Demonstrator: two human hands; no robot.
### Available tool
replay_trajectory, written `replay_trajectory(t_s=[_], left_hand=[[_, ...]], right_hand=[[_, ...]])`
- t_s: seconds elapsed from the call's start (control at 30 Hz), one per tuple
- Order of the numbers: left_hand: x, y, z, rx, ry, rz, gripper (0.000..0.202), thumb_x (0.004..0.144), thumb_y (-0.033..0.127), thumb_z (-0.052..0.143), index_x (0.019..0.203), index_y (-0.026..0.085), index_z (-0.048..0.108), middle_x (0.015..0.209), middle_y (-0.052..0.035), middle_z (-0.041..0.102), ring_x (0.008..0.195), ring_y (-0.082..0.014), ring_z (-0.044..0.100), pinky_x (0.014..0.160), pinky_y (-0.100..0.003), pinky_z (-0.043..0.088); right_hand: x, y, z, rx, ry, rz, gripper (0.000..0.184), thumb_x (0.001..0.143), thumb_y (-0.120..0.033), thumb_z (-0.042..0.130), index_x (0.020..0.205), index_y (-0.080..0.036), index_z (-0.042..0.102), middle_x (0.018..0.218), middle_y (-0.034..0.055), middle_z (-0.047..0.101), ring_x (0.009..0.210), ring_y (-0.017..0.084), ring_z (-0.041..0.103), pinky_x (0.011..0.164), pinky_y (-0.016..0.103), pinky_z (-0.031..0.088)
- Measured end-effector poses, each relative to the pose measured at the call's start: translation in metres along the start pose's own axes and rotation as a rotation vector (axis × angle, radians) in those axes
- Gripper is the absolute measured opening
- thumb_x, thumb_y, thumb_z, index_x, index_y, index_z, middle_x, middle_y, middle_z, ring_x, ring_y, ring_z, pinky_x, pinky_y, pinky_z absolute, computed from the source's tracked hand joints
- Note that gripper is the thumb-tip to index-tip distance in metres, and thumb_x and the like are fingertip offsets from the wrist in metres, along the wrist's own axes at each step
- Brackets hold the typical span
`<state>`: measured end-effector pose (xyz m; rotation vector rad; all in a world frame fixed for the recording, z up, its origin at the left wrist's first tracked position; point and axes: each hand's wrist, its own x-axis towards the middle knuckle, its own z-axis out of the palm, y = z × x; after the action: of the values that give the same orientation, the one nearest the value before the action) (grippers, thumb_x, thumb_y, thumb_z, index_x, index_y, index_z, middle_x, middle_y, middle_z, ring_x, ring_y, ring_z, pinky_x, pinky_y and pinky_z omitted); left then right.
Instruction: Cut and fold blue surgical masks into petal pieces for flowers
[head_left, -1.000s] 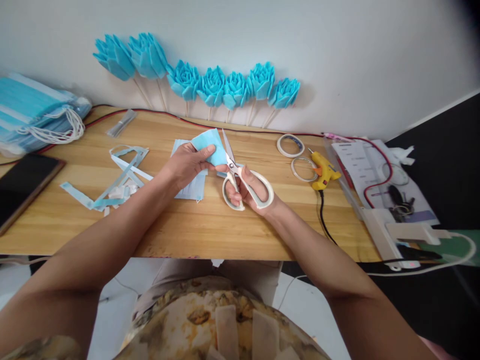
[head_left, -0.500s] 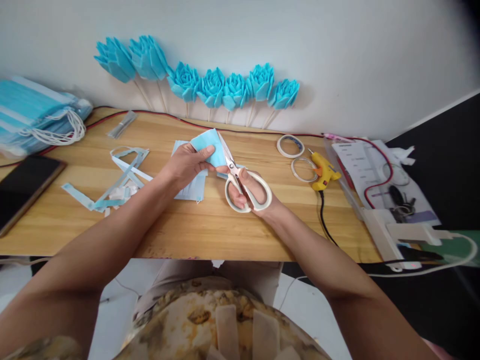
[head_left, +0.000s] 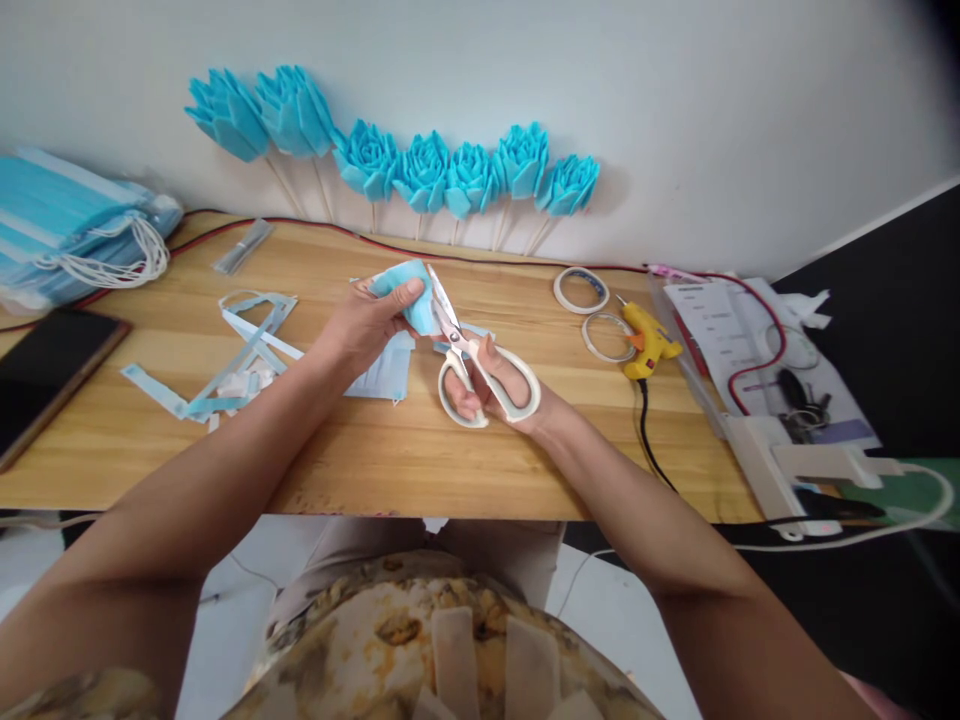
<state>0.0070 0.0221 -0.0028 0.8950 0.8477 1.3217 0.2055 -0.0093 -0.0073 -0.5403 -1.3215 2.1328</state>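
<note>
My left hand (head_left: 373,325) pinches a small piece of light blue mask fabric (head_left: 417,312), thumb on top and fingers beneath. White-handled scissors (head_left: 459,340) are in my right hand (head_left: 499,380), thumb and fingers through the loops. Their blades lie along the right edge of the fabric; whether they bite into it I cannot tell. Below my left hand a pale blue face mask (head_left: 384,375) lies flat on the table, partly covered. Another blue piece (head_left: 480,335) shows behind the scissors.
Cut strips (head_left: 259,345) lie left, beside a phone (head_left: 60,375) and stacked masks (head_left: 64,225). Several blue fabric flowers (head_left: 424,172) on sticks lean on the wall. To the right are tape rolls (head_left: 581,291), a yellow glue gun (head_left: 649,345) and a power strip (head_left: 780,480).
The scissors' handles have spread wider and the blades have shifted slightly left. My left hand has turned the fabric a little and moved it slightly left.
</note>
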Motion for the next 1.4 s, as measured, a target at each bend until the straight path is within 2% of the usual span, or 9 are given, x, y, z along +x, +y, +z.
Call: replay_trajectory(t_s=[0.07, 0.23, 0.37, 0.77, 1.07, 1.17, 1.33, 1.4], left_hand=[[0.0004, -0.0003, -0.0003, 0.009, 0.003, 0.011, 0.032, 0.070, 0.038, 0.092, 0.071, 0.016, 0.069, 0.061, 0.0005, 0.068, 0.054, -0.0113, 0.062, 0.050, -0.022, 0.050], [0.0013, -0.0016, -0.0008, 0.014, 0.007, 0.019, 0.034, 0.070, 0.039, 0.092, 0.068, 0.017, 0.067, 0.059, 0.0016, 0.066, 0.053, -0.0102, 0.061, 0.050, -0.021, 0.049], [0.0016, -0.0019, 0.0002, -0.005, 0.028, 0.022, 0.036, 0.066, 0.041, 0.094, 0.067, 0.017, 0.067, 0.057, 0.0023, 0.065, 0.050, -0.0097, 0.059, 0.049, -0.021, 0.049], [0.0031, -0.0006, -0.0031, -0.025, 0.084, 0.043, 0.030, 0.076, 0.036, 0.089, 0.072, 0.018, 0.066, 0.062, 0.0027, 0.066, 0.054, -0.0089, 0.060, 0.051, -0.020, 0.051], [0.0038, -0.0005, -0.0027, -0.015, 0.102, -0.019, 0.029, 0.073, 0.034, 0.090, 0.074, 0.016, 0.067, 0.064, 0.0016, 0.066, 0.056, -0.0101, 0.061, 0.052, -0.022, 0.048], [0.0035, -0.0024, -0.0035, -0.012, 0.054, -0.017, 0.032, 0.069, 0.035, 0.092, 0.075, 0.015, 0.068, 0.066, 0.0012, 0.067, 0.058, -0.0103, 0.062, 0.053, -0.022, 0.050], [0.0022, -0.0047, -0.0018, -0.013, -0.006, -0.020, 0.046, 0.052, 0.041, 0.100, 0.074, 0.013, 0.070, 0.065, 0.0001, 0.069, 0.057, -0.0114, 0.063, 0.052, -0.022, 0.052], [0.0012, -0.0043, 0.0006, -0.002, -0.016, -0.035, 0.048, 0.049, 0.042, 0.101, 0.071, 0.012, 0.071, 0.064, -0.0005, 0.069, 0.057, -0.0119, 0.064, 0.050, -0.022, 0.052]], right_hand=[[0.0007, 0.0008, -0.0006, -0.014, -0.019, -0.005, 0.070, 0.087, -0.078, 0.056, 0.126, -0.020, 0.051, 0.062, -0.0063, 0.058, 0.048, 0.010, 0.049, 0.045, 0.024, 0.040], [0.0009, 0.0001, -0.0042, -0.047, -0.046, 0.001, 0.062, 0.090, -0.078, 0.051, 0.119, -0.023, 0.048, 0.061, -0.0059, 0.058, 0.048, 0.012, 0.052, 0.044, 0.025, 0.040], [0.0009, -0.0021, -0.0049, -0.063, -0.046, 0.014, 0.060, 0.090, -0.077, 0.052, 0.115, -0.023, 0.046, 0.059, -0.0073, 0.057, 0.046, 0.012, 0.051, 0.043, 0.024, 0.040], [-0.0003, -0.0042, -0.0040, -0.069, -0.033, 0.018, 0.055, 0.091, -0.071, 0.057, 0.115, -0.023, 0.048, 0.057, -0.0083, 0.057, 0.044, 0.011, 0.049, 0.042, 0.023, 0.037], [-0.0009, -0.0040, -0.0038, -0.069, -0.024, -0.003, 0.053, 0.091, -0.070, 0.057, 0.114, -0.023, 0.047, 0.057, -0.0078, 0.057, 0.044, 0.011, 0.049, 0.042, 0.023, 0.038], [-0.0006, -0.0038, -0.0050, -0.071, -0.039, -0.021, 0.051, 0.094, -0.068, 0.054, 0.116, -0.022, 0.048, 0.056, -0.0076, 0.056, 0.044, 0.011, 0.049, 0.042, 0.023, 0.039], [0.0005, -0.0017, -0.0078, -0.075, -0.035, -0.044, 0.046, 0.095, -0.067, 0.053, 0.109, -0.023, 0.048, 0.057, -0.0073, 0.057, 0.044, 0.011, 0.050, 0.040, 0.022, 0.041], [0.0008, -0.0011, -0.0085, -0.072, -0.034, -0.044, 0.047, 0.095, -0.067, 0.054, 0.113, -0.023, 0.049, 0.057, -0.0073, 0.057, 0.043, 0.011, 0.050, 0.040, 0.022, 0.042]])
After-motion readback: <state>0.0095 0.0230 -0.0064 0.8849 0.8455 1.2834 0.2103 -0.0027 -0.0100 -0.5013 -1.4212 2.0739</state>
